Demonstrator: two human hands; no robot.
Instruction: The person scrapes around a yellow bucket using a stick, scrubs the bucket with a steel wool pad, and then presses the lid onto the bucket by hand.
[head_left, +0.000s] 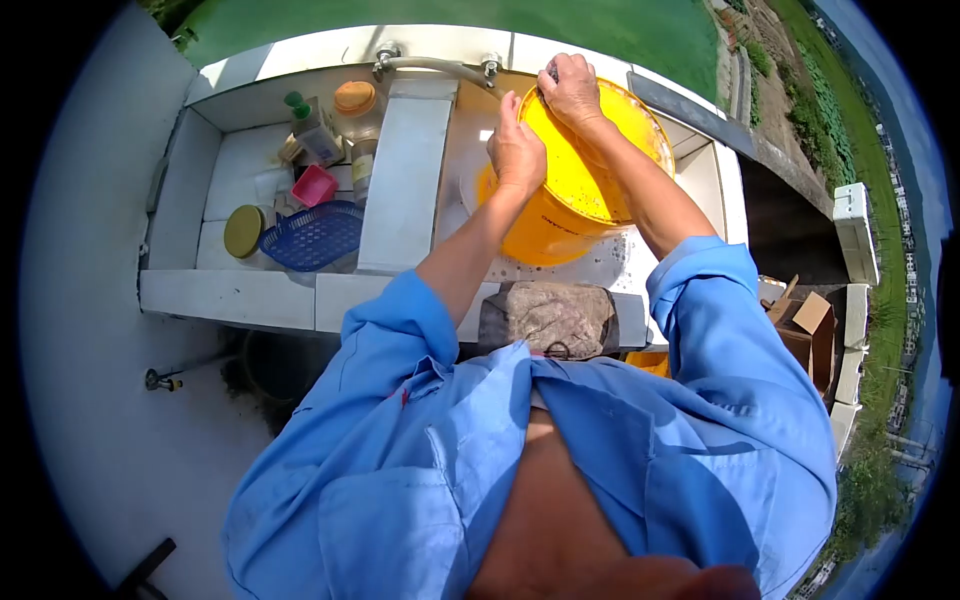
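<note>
Observed from where I stand: one yellow bucket [530, 225], wet and speckled, stands in the white tiled basin [704, 190]. The right hand [573, 95] is over its far rim, fingers curled round a dark item [551, 76] too small to identify. The left hand [518, 155] is cupped against its left side; whether it grips, I cannot tell.

Step in hand, in my judgement: scrubbing the rim. The next move calls for the left hand bracing the bucket while the right works along the edge.

Count: two taps [386, 55] and one hose [440, 66], beyond the bucket to its left; one stone block [560, 315], on its near side. Well left of the bucket, past one tiled divider [408, 175]: one blue basket [315, 240], one pink container [315, 186], one green-capped bottle [317, 135], one orange-lidded jar [355, 97] and one yellow-lidded jar [243, 232].
</note>
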